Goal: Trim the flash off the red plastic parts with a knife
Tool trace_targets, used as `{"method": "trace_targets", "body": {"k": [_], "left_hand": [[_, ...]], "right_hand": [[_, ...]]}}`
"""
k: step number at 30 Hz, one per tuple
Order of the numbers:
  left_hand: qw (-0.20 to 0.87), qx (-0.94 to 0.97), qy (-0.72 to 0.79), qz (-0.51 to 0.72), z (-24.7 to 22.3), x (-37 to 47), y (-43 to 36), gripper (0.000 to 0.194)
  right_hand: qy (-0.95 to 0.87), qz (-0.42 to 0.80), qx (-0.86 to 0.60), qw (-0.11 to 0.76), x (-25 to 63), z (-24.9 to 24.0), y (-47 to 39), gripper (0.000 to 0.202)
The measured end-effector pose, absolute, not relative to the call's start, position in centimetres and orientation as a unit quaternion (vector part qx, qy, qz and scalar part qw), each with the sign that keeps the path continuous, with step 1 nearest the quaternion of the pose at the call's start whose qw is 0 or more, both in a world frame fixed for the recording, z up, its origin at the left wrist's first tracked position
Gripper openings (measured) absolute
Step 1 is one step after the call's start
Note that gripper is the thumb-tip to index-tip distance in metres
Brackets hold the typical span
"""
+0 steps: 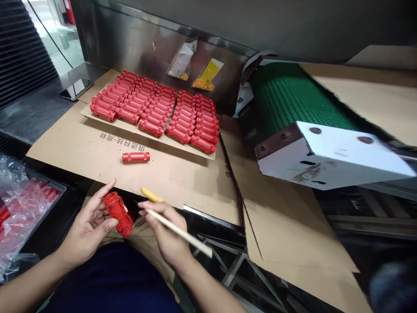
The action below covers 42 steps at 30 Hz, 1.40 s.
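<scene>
Grips a red plastic housing [120,212] at eight o'clock in left hand [85,230] fingers, a pale stick [195,244] in right hand [169,240] fingers. Seems partway through, with rowed housings [158,111] at ten, a lone housing [136,157] at nine, bagged red parts [39,195] perhaps remaining past eight.

Red casing [119,214] — cream stick [182,234] — line-patterned green belt [293,98]

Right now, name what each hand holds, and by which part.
The left hand holds a red housing, thumb on its edge; the right hand holds a pale stick near one end. Whether it grips the yellow piece is unclear.
</scene>
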<state>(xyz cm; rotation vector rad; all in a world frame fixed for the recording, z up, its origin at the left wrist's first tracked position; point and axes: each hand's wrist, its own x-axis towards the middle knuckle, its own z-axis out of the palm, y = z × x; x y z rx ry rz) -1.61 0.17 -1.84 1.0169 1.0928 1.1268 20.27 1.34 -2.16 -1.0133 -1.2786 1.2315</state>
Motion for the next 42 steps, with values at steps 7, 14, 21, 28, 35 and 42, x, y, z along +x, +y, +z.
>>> {"method": "trace_targets", "body": {"k": [7,14,21,28,35,42], "left_hand": [[0.464,0.530,0.471,0.532,-2.0,-1.3,-0.9,0.060],[0.454,0.550,0.441,0.546,-2.1,-1.0,-1.1,0.059],[0.429,0.485,0.499,0.576,-1.3,-0.7,-1.1,0.049],[0.457,0.505,0.471,0.561,-1.5,-0.9,-1.1,0.050],[0.459,0.499,0.469,0.566,-1.6,-0.9,-1.2,0.051],[0.471,0.495,0.474,0.555,-1.2,-0.8,-1.2,0.048]], "right_hand": [[-0.785,0.204,-0.300,0.502,20.4,-1.0,0.2,0.043],[-0.795,0.193,-0.291,0.496,20.0,-0.8,0.6,0.035],[-0.775,0.184,-0.336,0.502,20.8,-1.0,0.1,0.042],[-0.785,0.234,-0.299,0.490,20.8,-0.4,0.2,0.044],[-0.783,0.254,-0.291,0.487,20.8,-0.4,0.5,0.040],[-0.778,0.278,-0.301,0.476,21.1,-0.2,0.6,0.038]]}}
